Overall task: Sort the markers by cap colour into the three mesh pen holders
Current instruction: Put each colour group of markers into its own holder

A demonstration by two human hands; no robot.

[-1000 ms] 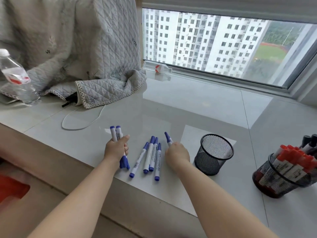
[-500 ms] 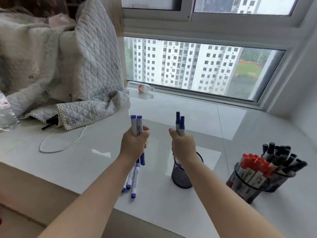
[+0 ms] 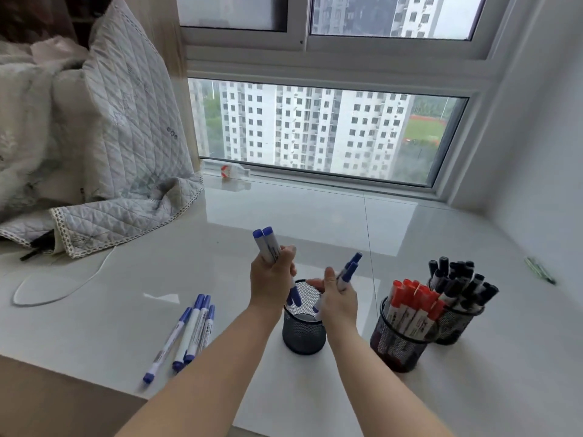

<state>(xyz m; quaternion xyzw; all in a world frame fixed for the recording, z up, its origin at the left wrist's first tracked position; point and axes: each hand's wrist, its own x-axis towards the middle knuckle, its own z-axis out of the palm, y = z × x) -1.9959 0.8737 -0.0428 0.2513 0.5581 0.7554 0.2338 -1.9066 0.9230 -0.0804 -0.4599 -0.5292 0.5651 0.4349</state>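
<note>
While your left hand (image 3: 272, 275) grips two blue-capped markers (image 3: 268, 245) and your right hand (image 3: 339, 299) pinches two more over the empty mesh holder (image 3: 303, 330), note they're light, stiff and smooth, likely slippery. Hold mid-barrel, not by the caps. Four blue markers (image 3: 186, 334) lie on the bench (image 3: 315, 222) to the left.

No lettering can be read anywhere. The red markers (image 3: 410, 310) carry dark print along their barrels, and the far bottle (image 3: 228, 171) a red label, both too blurred to make out.
</note>
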